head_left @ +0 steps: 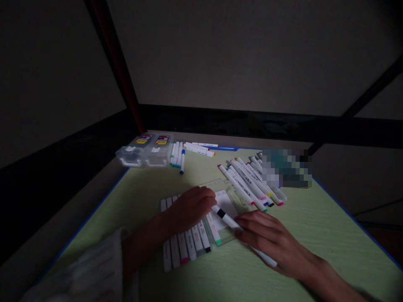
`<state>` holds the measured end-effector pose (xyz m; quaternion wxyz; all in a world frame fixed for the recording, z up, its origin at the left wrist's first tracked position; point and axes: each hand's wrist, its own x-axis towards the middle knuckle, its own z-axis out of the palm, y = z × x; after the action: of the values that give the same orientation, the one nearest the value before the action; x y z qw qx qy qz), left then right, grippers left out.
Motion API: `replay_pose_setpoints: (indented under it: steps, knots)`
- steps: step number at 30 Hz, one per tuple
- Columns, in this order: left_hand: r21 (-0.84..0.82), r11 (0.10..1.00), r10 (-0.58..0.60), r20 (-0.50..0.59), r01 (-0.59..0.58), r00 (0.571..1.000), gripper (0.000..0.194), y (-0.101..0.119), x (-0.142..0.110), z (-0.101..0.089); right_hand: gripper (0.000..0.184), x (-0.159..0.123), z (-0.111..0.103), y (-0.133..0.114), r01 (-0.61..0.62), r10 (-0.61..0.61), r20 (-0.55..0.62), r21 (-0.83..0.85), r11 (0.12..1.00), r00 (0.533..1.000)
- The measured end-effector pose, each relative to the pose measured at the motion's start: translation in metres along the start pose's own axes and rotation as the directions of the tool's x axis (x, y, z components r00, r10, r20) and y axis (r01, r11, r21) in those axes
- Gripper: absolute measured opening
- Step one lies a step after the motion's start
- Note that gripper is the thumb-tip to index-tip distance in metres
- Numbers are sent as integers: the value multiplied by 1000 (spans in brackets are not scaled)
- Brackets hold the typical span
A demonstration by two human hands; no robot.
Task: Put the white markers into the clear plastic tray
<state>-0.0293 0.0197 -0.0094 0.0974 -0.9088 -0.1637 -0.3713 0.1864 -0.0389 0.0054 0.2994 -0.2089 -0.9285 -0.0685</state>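
Observation:
Both hands hold one white marker with a black band (229,219), slanting between them. My left hand (193,205) is closed on its upper end, so that tip is hidden. The fingers of my right hand (270,235) are wrapped round its body, and the lower end shows beneath the palm. Under my left hand lies a row of white markers (191,243) side by side, some with pink, black or green ends. A clear plastic case (242,201) lies open behind the marker, with a white card (227,201) in it.
A loose pile of colored-tip markers (248,178) lies right of center. Several more markers (178,155) lie at the back beside two clear carry cases (156,157). A pixelated patch (286,167) covers something at the right. The greenish table (330,235) has a blue edge.

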Motion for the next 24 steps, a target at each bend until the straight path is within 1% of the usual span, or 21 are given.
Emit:
replay_pose_setpoints:
  steps: [4, 7, 15, 21, 24]
  knots:
    - [-9, 1000, -14, 9, 14, 1000, 11, 0, 0, -1, 28, 0, -1, 1, 7, -7, 6, 0, 1000, 1000]
    - [-22, 1000, 6, 2, -6, 1000, 12, -1, -1, -1, 24, 1, -3, 2, 16, -16, -15, -13, 1000, 1000]
    - [0, 1000, -8, 74, 8, 997, 15, 0, -2, 0, 25, -1, -4, 2, 6, -6, -23, -6, 1000, 1000]
    - [2, 999, 40, 46, -40, 998, 13, -2, -3, 1, 20, -3, -2, 1, -10, 10, -55, 3, 1000, 998]
    - [16, 999, 34, 92, -35, 995, 13, -3, -4, 2, 24, -5, 0, 1, -11, 12, -63, 10, 1000, 998]
